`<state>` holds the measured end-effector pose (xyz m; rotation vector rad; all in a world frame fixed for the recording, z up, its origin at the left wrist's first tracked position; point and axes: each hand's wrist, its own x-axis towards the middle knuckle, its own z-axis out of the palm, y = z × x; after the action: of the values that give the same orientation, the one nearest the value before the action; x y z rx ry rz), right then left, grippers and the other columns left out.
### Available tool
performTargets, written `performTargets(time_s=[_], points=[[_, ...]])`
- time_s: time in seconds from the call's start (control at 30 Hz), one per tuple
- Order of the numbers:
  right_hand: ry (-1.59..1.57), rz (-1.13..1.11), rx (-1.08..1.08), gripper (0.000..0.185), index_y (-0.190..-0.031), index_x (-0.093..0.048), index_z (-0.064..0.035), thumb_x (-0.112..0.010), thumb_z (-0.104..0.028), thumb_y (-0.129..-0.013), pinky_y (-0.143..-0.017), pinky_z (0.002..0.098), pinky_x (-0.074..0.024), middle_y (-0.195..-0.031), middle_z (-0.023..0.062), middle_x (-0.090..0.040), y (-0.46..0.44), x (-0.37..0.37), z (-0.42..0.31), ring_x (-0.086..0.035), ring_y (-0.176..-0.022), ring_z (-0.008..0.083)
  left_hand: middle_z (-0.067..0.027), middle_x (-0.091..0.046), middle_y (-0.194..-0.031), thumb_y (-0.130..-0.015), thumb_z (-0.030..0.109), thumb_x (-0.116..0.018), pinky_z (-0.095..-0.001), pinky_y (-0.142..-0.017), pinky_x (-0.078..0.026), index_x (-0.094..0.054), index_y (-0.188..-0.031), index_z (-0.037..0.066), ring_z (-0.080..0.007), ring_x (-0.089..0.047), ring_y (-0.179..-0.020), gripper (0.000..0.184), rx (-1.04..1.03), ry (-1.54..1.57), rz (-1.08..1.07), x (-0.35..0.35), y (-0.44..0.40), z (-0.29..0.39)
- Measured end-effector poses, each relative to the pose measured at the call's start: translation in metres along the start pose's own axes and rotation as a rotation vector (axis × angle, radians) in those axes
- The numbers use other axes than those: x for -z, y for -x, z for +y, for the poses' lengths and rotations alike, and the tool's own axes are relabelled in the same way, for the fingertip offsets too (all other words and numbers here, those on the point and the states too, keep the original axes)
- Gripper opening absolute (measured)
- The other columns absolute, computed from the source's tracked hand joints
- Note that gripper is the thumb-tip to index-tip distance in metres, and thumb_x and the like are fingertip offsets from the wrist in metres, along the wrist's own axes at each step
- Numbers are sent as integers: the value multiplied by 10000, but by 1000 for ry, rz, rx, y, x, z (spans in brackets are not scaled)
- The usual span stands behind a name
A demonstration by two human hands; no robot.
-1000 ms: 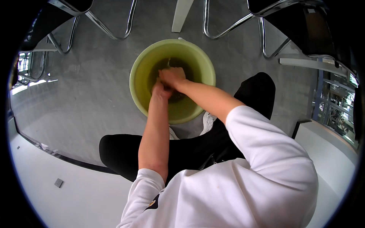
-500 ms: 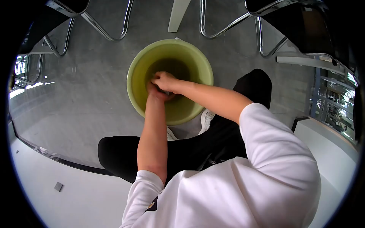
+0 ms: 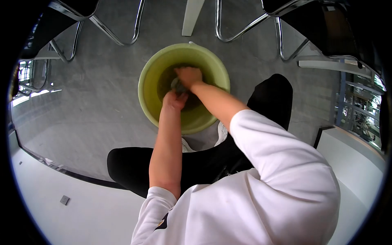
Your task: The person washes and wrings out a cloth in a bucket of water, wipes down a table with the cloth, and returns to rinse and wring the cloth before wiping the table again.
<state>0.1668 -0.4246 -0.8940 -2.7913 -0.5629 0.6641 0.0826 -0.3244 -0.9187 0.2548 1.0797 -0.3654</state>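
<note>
A yellow-green bucket (image 3: 149, 87) stands on the floor between my feet, with both my hands inside it. Low in the bucket, a small greyish bundle (image 3: 178, 85), perhaps wet cloth, sits between the hands. My left hand (image 3: 175, 100) is at its near side with the fingers curled against it, palm partly turned up. My right hand (image 3: 190, 76) presses on its far side, fingers bent and closed. The bucket's bottom looks dark and murky, and the hands cover part of the bundle.
Chairs with chrome legs (image 3: 116, 38) stand at the far left and far right (image 3: 241, 34). A pale table leg (image 3: 191, 18) comes down beyond the bucket. My white shoes (image 3: 221, 134) are close to its near side. A white wall (image 3: 45, 183) runs along the near left.
My right hand has moved away from me, apart from the left hand. The greyish bundle now shows between them, where before the hands were crossed over each other.
</note>
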Motion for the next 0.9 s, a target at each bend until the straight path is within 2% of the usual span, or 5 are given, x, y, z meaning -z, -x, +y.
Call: performTargets(time_s=[0.13,0.33,0.57,0.73,0.9], points=[[91,476,-254,355,-1158,-613,-92,-562,-330,-900,-830,491,-516,-1058,144,-687,7,-60,-3,-682,-920,324,-92,-263,-1567,-988,482,-366,-636,-1125,-132,-282,-1513,156,-350,-238,-1428,623,82,-81,161,-24,44,14],[-130,-330,-284,531,-1360,-490,-56,-607,-207,-864,-893,417,-528,-1309,197,-572,0,-34,0,-618,-1131,330,-109,-287,-1557,-956,599,-261,-641,-1126,-104,-296,-1511,175,-373,-219,-1434,699,161,-87,159,-21,44,18],[-525,-408,-95,179,-900,-676,-35,-578,-139,-792,-607,394,-506,-836,175,-664,12,-29,-7,-651,-745,262,-100,-255,-1580,-929,580,-357,-646,-1116,-59,-292,-1517,172,-322,-213,-1453,719,187,-40,177,-7,16,17],[-1456,-448,-456,163,-739,-613,-34,-499,-124,-813,-433,381,-383,-688,95,-574,38,32,-24,-532,-554,209,-86,-587,-1228,-936,544,-367,-623,-981,-338,-552,-1254,166,-288,-537,-1111,527,126,-255,45,-25,25,11],[-1215,-117,-261,178,-891,-629,-24,-477,-99,-835,-454,334,-464,-775,99,-622,16,46,-7,-597,-620,197,-21,-649,-955,-920,528,-434,-441,-821,-488,-630,-1004,185,-227,-587,-893,403,72,-360,-50,-23,27,23]])
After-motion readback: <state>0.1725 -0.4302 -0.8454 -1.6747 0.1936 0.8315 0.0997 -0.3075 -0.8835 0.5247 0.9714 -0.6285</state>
